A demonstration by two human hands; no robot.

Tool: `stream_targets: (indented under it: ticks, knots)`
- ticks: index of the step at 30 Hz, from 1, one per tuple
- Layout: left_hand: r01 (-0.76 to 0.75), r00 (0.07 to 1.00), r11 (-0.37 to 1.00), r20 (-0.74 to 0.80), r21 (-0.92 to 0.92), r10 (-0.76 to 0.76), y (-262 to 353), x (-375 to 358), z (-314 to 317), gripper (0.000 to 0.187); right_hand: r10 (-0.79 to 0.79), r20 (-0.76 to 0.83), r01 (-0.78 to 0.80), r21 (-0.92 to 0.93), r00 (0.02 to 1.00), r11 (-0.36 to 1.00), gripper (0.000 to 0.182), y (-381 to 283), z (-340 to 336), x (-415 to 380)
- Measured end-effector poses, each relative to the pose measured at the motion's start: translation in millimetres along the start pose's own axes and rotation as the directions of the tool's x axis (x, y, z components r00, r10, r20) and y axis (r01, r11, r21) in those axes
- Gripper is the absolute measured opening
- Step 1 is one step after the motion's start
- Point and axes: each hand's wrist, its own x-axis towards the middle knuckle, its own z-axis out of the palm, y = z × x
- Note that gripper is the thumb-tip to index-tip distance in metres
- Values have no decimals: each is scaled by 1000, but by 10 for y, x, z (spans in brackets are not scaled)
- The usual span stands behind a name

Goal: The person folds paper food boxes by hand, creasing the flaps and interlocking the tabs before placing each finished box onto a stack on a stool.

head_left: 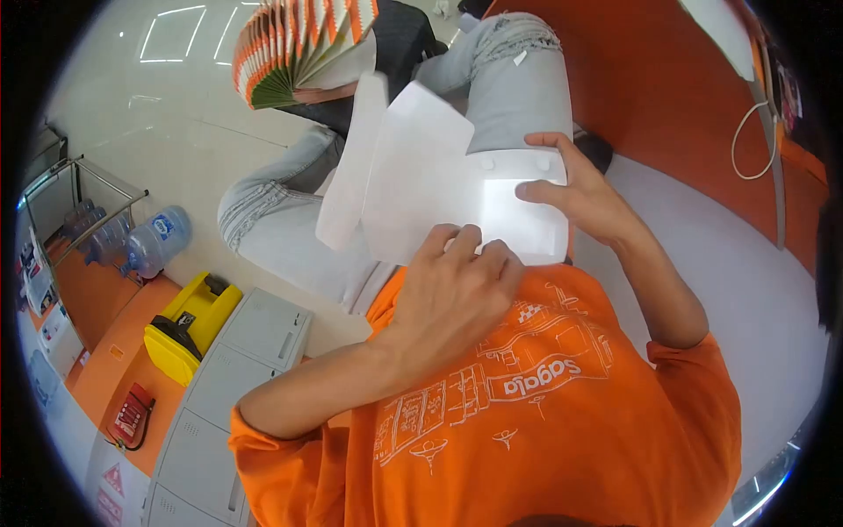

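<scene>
A white carton (417,167) lies opened out across my lap, with a box-shaped part on the right and flaps standing up on the left. My right hand (575,189) grips its right side, the thumb over the inner face and the index finger along the far edge. At the near edge, my left hand (461,277) is closed with bent fingers pressed against the carton; its fingertips are partly hidden. The inside of the box part looks bright and bare.
Beyond my knee, a fanned stack of orange and white folded sheets (303,44) rests on a dark seat (399,57). To the left are grey lockers (206,422), a yellow bin (193,325), water jugs (158,237) and a red extinguisher-like object (133,415). An orange panel (650,88) rises at right.
</scene>
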Motion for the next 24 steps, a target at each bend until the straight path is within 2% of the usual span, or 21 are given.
stream_targets:
  ticks: [2, 3, 4, 5, 6, 8, 9, 10, 11, 12, 13, 14, 15, 16, 18, 19, 20, 21, 22, 23, 24]
  knots:
    - [-34, 991, 993, -126, 114, 49, -41, -54, 38, 30, -27, 39, 30, -71, 999, 997, 47, 130, -12, 40]
    - [-30, 989, 992, -138, 124, 47, -25, -84, -23, 30, -12, 40, 12, -8, 999, 1000, 41, 159, -5, 25]
    - [-106, 908, 989, -396, 101, 138, 15, -130, -106, 33, -21, 42, 22, -14, 999, 1000, 41, 139, -11, 13]
    - [-187, 758, 978, -619, 94, 205, 36, -182, -164, 37, 26, 37, -26, 18, 999, 999, 41, 138, 0, -22]
    - [-184, 758, 978, -620, 98, 205, -46, -239, -217, 37, 69, 32, -71, 49, 997, 996, 41, 136, 3, -41]
    - [-124, 488, 983, -871, -133, -57, -349, -330, -357, 79, 79, 86, -84, 65, 993, 994, 41, 154, -3, -72]
    - [-127, 484, 984, -874, -128, -51, -514, -252, -370, 79, 95, 139, -106, 73, 986, 992, 41, 156, -10, -93]
    - [-185, 552, 978, -834, -96, 23, -703, -138, -352, 93, 93, 144, -104, 65, 985, 992, 41, 139, -4, -105]
    - [-243, 614, 967, -784, -71, 97, -799, -85, -342, 106, 57, 230, -61, 10, 972, 998, 42, 115, 21, -108]
    - [-236, 610, 969, -787, -67, 94, -792, -83, -374, 106, 21, 315, -9, -39, 949, 999, 42, 79, 53, -100]
    - [-298, 647, 954, -740, -24, 184, -774, -57, -445, 101, 12, 316, 0, -39, 949, 999, 42, 6, 84, -86]
    - [-368, 672, 930, -687, 16, 277, -749, -5, -518, 97, 14, 349, 29, -119, 937, 992, 42, -112, 93, -67]
    - [-368, 679, 927, -700, -64, 221, -680, 52, -554, 89, 28, 379, 51, -197, 925, 979, 42, -206, 105, -82]
    - [-373, 679, 925, -699, -67, 223, -688, 29, -562, 89, 50, 409, 69, -270, 911, 960, 41, -251, 126, -117]
    - [-324, 883, 942, -385, -88, 268, -750, -8, -615, 70, 55, 443, 73, -268, 895, 961, 38, -311, 149, -132]
    - [-396, 752, 916, -594, -61, 286, -738, 71, -516, 59, 57, 478, 79, -261, 877, 962, 35, -337, 157, -115]
    - [-396, 752, 917, -592, -55, 289, -708, 51, -530, 59, 51, 478, 85, -258, 877, 963, 35, -306, 171, -105]
    - [-299, 812, 946, -555, -129, 181, -649, -1, -549, 56, -145, 360, 249, -263, 922, 932, 35, -262, 204, -109]
    - [-192, 858, 961, -510, -200, 65, -615, -44, -555, 53, -340, 240, 401, -289, 909, 869, 36, -250, 244, -124]
    - [-185, 860, 962, -506, -201, 60, -606, -73, -552, 53, -339, 244, 401, -283, 909, 871, 36, -278, 259, -218]
    - [-127, 844, 974, -536, -189, 6, -602, -103, -552, 47, -360, 297, 401, -86, 884, 912, 33, -464, 299, -370]
